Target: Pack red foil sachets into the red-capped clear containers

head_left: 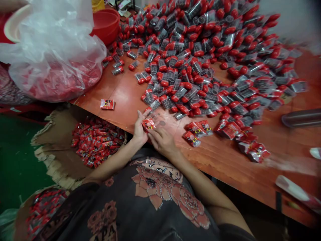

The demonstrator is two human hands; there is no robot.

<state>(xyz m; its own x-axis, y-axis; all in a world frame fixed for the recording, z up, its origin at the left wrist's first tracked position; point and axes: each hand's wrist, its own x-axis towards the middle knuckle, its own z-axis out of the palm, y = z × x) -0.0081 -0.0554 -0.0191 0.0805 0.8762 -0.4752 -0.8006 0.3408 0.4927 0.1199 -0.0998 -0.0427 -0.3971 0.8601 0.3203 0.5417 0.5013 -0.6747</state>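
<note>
Close to the table's near edge, both my hands meet around a small red printed packet (148, 125). My left hand (139, 130) grips its left side, with the thumb pointing up. The fingers of my right hand (162, 138) pinch its lower right corner. Just beyond my fingers lie clear plastic tubes with red caps (179, 92), heaped loosely. One more red packet (107, 104) lies alone to the left. Several filled red packets (198, 130) sit together to the right of my right hand.
A cardboard box (62, 147) holding many red packets stands below the table at left. A clear bag (62, 77) of red pieces and a red basin (106, 25) are behind it. More packets (254, 147) and a dark tube (302, 117) lie at right.
</note>
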